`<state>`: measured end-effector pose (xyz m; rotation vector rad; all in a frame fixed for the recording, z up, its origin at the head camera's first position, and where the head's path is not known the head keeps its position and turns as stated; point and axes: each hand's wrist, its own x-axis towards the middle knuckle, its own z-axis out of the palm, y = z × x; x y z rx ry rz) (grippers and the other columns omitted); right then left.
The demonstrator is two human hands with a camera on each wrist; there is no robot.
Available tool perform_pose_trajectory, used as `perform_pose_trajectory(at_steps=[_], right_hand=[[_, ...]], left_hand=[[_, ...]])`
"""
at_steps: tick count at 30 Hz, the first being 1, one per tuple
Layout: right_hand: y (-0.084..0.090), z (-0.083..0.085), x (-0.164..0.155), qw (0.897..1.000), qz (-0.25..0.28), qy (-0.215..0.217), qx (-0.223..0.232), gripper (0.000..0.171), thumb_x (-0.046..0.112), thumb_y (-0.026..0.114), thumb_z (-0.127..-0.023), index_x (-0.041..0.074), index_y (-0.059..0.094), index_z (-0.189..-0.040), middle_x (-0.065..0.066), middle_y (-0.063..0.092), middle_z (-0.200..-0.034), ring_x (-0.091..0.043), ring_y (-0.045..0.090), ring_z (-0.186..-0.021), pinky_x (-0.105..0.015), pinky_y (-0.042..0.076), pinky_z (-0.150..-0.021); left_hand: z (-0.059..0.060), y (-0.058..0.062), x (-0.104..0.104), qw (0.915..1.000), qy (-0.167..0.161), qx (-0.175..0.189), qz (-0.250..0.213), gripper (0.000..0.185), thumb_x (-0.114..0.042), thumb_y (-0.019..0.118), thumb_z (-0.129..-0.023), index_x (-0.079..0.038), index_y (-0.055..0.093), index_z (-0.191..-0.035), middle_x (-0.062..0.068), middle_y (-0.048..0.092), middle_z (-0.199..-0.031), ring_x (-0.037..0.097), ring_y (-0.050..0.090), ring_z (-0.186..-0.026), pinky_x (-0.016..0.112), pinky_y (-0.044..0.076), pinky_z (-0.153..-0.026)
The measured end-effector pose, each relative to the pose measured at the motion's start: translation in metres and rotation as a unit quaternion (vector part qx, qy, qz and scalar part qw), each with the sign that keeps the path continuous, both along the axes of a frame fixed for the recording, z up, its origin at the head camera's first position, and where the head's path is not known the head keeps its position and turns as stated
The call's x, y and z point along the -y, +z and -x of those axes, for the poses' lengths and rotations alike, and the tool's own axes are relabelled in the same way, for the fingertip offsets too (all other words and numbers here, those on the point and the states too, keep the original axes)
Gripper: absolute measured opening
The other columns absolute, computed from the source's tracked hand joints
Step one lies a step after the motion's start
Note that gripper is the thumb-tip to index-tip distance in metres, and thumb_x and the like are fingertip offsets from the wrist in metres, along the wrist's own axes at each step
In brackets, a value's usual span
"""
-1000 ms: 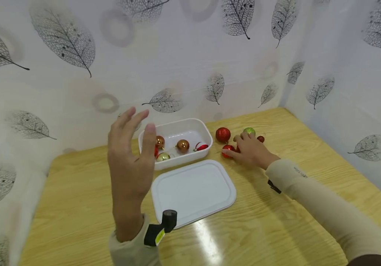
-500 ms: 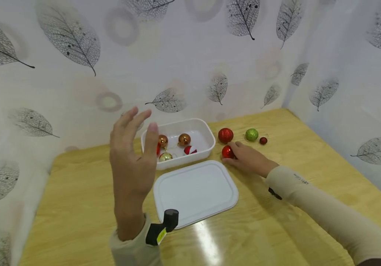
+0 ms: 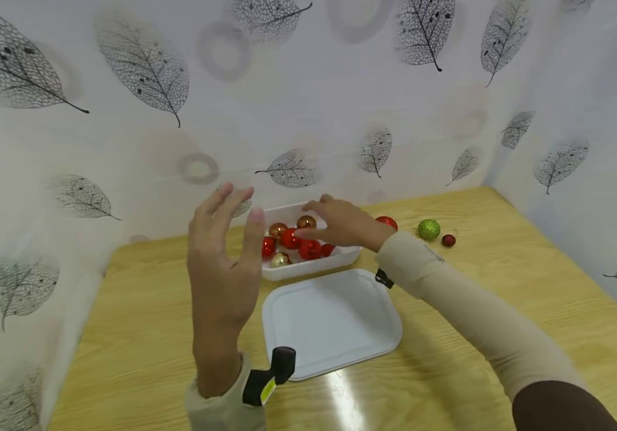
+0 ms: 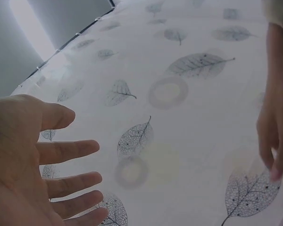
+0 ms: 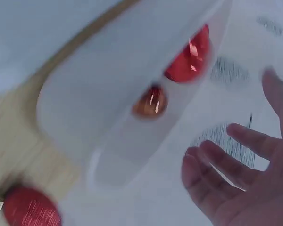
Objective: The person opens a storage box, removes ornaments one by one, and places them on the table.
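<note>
Right hand (image 3: 343,224) hovers over the white tub (image 3: 335,261), fingers spread and relaxed, holding nothing; the right wrist view confirms an empty, loose palm. Directly beneath its fingertips lie red baubles (image 3: 308,248) among copper and gold ones, in the tub's middle. Tub's long axis runs left-right, at the far edge of the flat white lid (image 3: 332,320). Left hand (image 3: 222,269) hangs raised, near and left of the tub, fingers straight and apart, empty. Right hand is the nearer to the baubles.

Against the earlier frames: right hand was on the table right of the tub at a red bauble; now it is above the tub, more red inside. Green glitter bauble (image 3: 429,229) and small dark red bauble (image 3: 449,240) remain far right on the table.
</note>
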<state>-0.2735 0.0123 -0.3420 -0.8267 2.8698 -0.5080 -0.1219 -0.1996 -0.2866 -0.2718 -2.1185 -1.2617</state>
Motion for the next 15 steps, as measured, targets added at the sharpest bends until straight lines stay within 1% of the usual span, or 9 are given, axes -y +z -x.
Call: perform_pose_trajectory(at_steps=[1, 3, 5, 6, 8, 10, 12, 15], right_hand=[[0.003, 0.002, -0.013, 1.0, 0.005, -0.015, -0.009, 0.066, 0.054, 0.056, -0.101, 0.006, 0.051, -0.146, -0.02, 0.055, -0.138, -0.034, 0.057, -0.12, -0.051, 0.052, -0.103], [0.006, 0.007, -0.045, 0.997, 0.021, -0.062, -0.032, 0.063, 0.05, 0.052, -0.104, 0.004, 0.049, -0.147, -0.025, 0.052, -0.137, -0.039, 0.055, -0.119, -0.056, 0.051, -0.101], [0.003, 0.012, -0.081, 0.992, 0.029, -0.107, -0.054, 0.06, 0.046, 0.05, -0.106, 0.001, 0.047, -0.146, -0.029, 0.05, -0.136, -0.043, 0.052, -0.121, -0.061, 0.048, -0.101], [-0.001, 0.014, -0.098, 0.99, 0.021, -0.124, -0.058, 0.06, 0.045, 0.049, -0.106, 0.001, 0.047, -0.147, -0.031, 0.049, -0.136, -0.046, 0.05, -0.121, -0.063, 0.047, -0.101], [-0.012, 0.015, -0.126, 0.987, -0.003, -0.154, -0.044, 0.064, 0.049, 0.046, -0.106, 0.002, 0.043, -0.149, -0.033, 0.045, -0.137, -0.051, 0.045, -0.123, -0.068, 0.045, -0.1], [-0.025, 0.015, -0.146, 0.984, -0.025, -0.173, -0.024, 0.07, 0.056, 0.043, -0.105, 0.004, 0.039, -0.153, -0.035, 0.042, -0.139, -0.055, 0.041, -0.123, -0.07, 0.043, -0.098], [-0.036, 0.013, -0.158, 0.982, -0.043, -0.186, 0.008, 0.079, 0.065, 0.04, -0.102, 0.008, 0.033, -0.157, -0.037, 0.037, -0.142, -0.058, 0.037, -0.124, -0.074, 0.044, -0.095], [-0.051, 0.01, -0.167, 0.978, -0.046, -0.194, 0.053, 0.085, 0.071, 0.039, -0.099, 0.014, 0.026, -0.16, -0.038, 0.031, -0.145, -0.063, 0.034, -0.126, -0.079, 0.04, -0.095]], left_hand=[[0.0, 0.0, -0.001, 1.0, -0.001, -0.002, -0.002, 0.038, -0.03, 0.057, -0.105, -0.01, 0.065, -0.136, 0.004, 0.048, -0.151, 0.018, 0.037, -0.142, 0.052, 0.036, -0.118], [0.001, 0.001, -0.003, 0.9999, -0.004, -0.01, -0.006, 0.037, -0.028, 0.058, -0.105, -0.01, 0.065, -0.136, 0.005, 0.048, -0.151, 0.018, 0.038, -0.142, 0.051, 0.036, -0.118], [0.002, 0.002, -0.005, 0.9997, -0.009, -0.019, -0.008, 0.036, -0.027, 0.058, -0.104, -0.009, 0.065, -0.135, 0.006, 0.049, -0.15, 0.019, 0.038, -0.142, 0.05, 0.036, -0.118], [0.002, 0.003, -0.006, 0.9997, -0.011, -0.02, -0.009, 0.036, -0.027, 0.058, -0.104, -0.009, 0.065, -0.135, 0.006, 0.049, -0.15, 0.018, 0.038, -0.142, 0.05, 0.035, -0.118], [0.002, 0.003, -0.008, 0.9997, -0.013, -0.019, -0.007, 0.036, -0.028, 0.058, -0.104, -0.009, 0.066, -0.134, 0.006, 0.049, -0.15, 0.018, 0.038, -0.142, 0.05, 0.034, -0.119], [0.002, 0.002, -0.009, 0.9997, -0.014, -0.017, -0.004, 0.036, -0.028, 0.058, -0.104, -0.009, 0.066, -0.134, 0.006, 0.049, -0.15, 0.019, 0.038, -0.142, 0.05, 0.033, -0.119], [0.001, 0.001, -0.01, 0.9998, -0.013, -0.013, 0.002, 0.036, -0.029, 0.058, -0.104, -0.009, 0.066, -0.134, 0.006, 0.049, -0.15, 0.019, 0.037, -0.143, 0.051, 0.033, -0.119], [0.0, -0.001, -0.011, 0.9999, -0.013, -0.007, 0.005, 0.037, -0.029, 0.057, -0.105, -0.009, 0.066, -0.134, 0.006, 0.049, -0.151, 0.02, 0.037, -0.143, 0.052, 0.032, -0.119]])
